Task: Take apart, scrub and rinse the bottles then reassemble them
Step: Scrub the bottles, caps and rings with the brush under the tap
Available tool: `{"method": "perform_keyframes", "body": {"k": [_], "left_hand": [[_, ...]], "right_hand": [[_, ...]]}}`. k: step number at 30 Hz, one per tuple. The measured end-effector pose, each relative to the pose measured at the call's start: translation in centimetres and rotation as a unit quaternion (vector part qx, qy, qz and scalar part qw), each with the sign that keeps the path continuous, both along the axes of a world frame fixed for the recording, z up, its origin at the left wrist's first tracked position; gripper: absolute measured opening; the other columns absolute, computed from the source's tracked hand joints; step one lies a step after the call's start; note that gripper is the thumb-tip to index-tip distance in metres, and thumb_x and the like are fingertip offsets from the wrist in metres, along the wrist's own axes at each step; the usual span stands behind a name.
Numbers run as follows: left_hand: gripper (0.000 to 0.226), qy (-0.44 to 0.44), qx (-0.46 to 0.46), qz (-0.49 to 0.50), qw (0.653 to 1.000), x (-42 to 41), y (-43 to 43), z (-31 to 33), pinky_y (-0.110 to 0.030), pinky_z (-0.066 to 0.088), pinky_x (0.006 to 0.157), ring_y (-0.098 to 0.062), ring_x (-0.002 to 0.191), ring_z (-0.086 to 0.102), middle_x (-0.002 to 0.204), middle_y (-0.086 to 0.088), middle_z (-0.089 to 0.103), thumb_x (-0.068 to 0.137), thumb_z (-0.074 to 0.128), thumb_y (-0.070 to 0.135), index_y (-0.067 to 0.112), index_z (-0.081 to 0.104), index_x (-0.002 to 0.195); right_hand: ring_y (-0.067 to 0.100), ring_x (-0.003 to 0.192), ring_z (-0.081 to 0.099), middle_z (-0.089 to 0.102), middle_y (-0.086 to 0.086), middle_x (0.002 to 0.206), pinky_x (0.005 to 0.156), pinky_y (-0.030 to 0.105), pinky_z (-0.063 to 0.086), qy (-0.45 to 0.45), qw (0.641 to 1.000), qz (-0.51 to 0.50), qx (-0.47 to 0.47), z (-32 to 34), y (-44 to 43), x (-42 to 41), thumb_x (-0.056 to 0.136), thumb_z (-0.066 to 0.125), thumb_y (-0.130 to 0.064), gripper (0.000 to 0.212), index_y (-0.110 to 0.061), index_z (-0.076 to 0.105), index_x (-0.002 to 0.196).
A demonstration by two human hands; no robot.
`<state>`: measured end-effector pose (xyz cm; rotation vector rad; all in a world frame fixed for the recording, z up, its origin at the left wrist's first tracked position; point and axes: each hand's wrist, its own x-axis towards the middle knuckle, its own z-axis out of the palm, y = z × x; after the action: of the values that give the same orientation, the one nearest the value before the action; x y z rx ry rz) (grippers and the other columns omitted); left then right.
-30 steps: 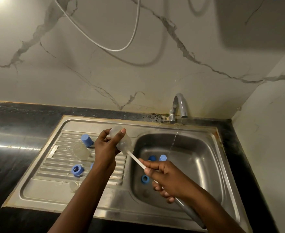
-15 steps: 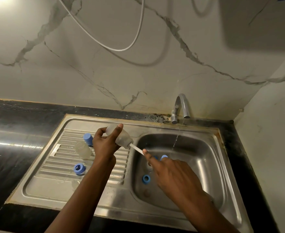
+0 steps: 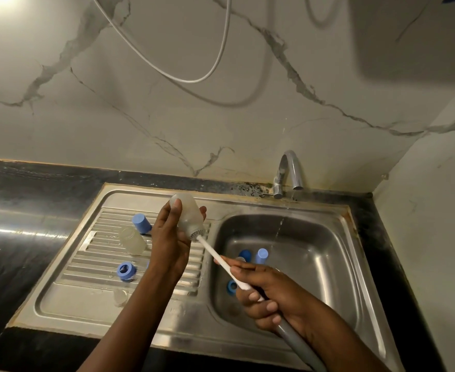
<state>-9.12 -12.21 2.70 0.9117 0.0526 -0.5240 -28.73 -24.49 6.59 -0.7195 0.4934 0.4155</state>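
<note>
Scrubbing a bottle (image 3: 186,214) beside the sink basin (image 3: 328,260)
The left hand (image 3: 170,244) wraps the bottle just left of the sink basin, mouth tilted toward it so the brush (image 3: 215,254) enters straight; the right hand (image 3: 270,294) clenches its handle above the sink basin, likely to catch drips.

frosted bottle (image 3: 187,216) | tilted, mouth down-right, brush (image 3: 215,252) in mouth | second bottle (image 3: 133,240) lying on drainboard (image 3: 87,296)
</note>
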Motion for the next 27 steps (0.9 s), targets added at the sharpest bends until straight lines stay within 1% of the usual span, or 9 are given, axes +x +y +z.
{"method": "perform_keyframes", "body": {"k": [4,9,12,14,18,20,23,25,27], "left_hand": [[0.06,0.073,-0.073,-0.026,0.994,-0.5,-0.1,-0.9,-0.041,0.065,0.088,-0.041,0.13,0.064,0.146,-0.023,0.061,0.102,0.061,0.037,0.018,0.044,0.156],[0.085,0.042,-0.052,-0.084,0.994,-0.3,0.5,-2.1,-0.047,0.058,0.104,-0.04,0.14,0.056,0.152,-0.026,0.055,0.091,0.081,0.042,0.015,0.039,0.16],[0.071,0.022,-0.002,-0.105,0.994,0.0,0.5,-2.0,-0.045,0.059,0.103,-0.039,0.135,0.059,0.15,-0.022,0.058,0.096,0.072,0.043,0.016,0.045,0.156],[0.061,0.004,0.047,-0.111,0.993,0.2,0.5,-1.7,-0.042,0.063,0.093,-0.038,0.128,0.065,0.145,-0.022,0.062,0.097,0.069,0.041,0.018,0.05,0.151],[0.052,-0.044,0.134,-0.131,0.981,0.3,0.3,-1.1,-0.041,0.062,0.088,-0.035,0.115,0.071,0.135,-0.018,0.065,0.096,0.066,0.035,0.018,0.055,0.144],[0.057,-0.06,0.176,-0.149,0.971,0.1,0.2,-0.8,-0.043,0.062,0.093,-0.036,0.116,0.071,0.135,-0.016,0.065,0.092,0.07,0.045,0.02,0.057,0.141],[0.053,-0.099,0.221,-0.158,0.957,-0.3,-0.1,-0.5,-0.037,0.064,0.087,-0.029,0.111,0.074,0.128,-0.01,0.069,0.084,0.077,0.046,0.028,0.061,0.13],[0.049,-0.109,0.217,-0.147,0.959,-0.5,-0.2,-0.5,-0.034,0.064,0.083,-0.027,0.109,0.074,0.127,-0.01,0.069,0.084,0.081,0.035,0.028,0.061,0.128],[0.054,-0.105,0.205,-0.133,0.964,-0.3,-0.2,-0.6,-0.035,0.064,0.084,-0.028,0.111,0.073,0.127,-0.011,0.068,0.08,0.082,0.03,0.026,0.061,0.13]], "right_hand": [[0.002,0.035,0.034,0.039,-0.001,0.062,0.03,0.016,0.031,-0.005,0.989,-0.016,0.145,-0.6,-0.3,0.2,0.104,0.058,-0.031,0.036,-0.028,0.069,0.138],[0.005,0.042,0.031,0.041,0.0,0.066,0.037,0.017,0.029,-0.027,0.993,-0.002,-0.112,1.1,-0.7,0.4,0.104,0.059,-0.034,0.032,-0.047,0.069,0.13],[0.009,0.044,0.032,0.046,0.001,0.066,0.041,0.018,0.03,-0.039,0.968,0.001,-0.25,1.6,-0.4,0.2,0.106,0.059,-0.035,0.031,-0.055,0.068,0.127],[0.008,0.043,0.038,0.052,-0.001,0.063,0.041,0.02,0.034,-0.049,0.924,-0.008,-0.38,0.8,-0.4,0.2,0.107,0.058,-0.038,0.034,-0.06,0.063,0.132],[0.009,0.062,0.062,0.068,-0.007,0.076,0.062,0.022,0.051,-0.106,0.753,0.012,-0.65,-1.1,-0.7,0.2,0.106,0.052,-0.047,0.039,-0.068,0.05,0.138],[0.011,0.065,0.058,0.061,-0.009,0.082,0.06,0.012,0.042,-0.114,0.671,0.053,-0.731,-1.0,-0.8,0.2,0.109,0.047,-0.041,0.044,-0.061,0.041,0.149],[0.008,0.061,0.047,0.054,-0.011,0.094,0.056,0.012,0.036,-0.097,0.549,0.129,-0.82,-0.8,-0.7,0.4,0.112,0.042,-0.03,0.054,-0.047,0.026,0.162],[0.01,0.066,0.052,0.059,-0.007,0.096,0.058,0.013,0.037,-0.095,0.534,0.15,-0.827,-1.0,-0.5,0.6,0.112,0.042,-0.028,0.051,-0.041,0.033,0.161],[0.009,0.063,0.053,0.058,-0.011,0.087,0.054,0.012,0.037,-0.095,0.584,0.14,-0.794,-1.2,-0.2,0.5,0.112,0.044,-0.032,0.043,-0.04,0.045,0.155]]}}
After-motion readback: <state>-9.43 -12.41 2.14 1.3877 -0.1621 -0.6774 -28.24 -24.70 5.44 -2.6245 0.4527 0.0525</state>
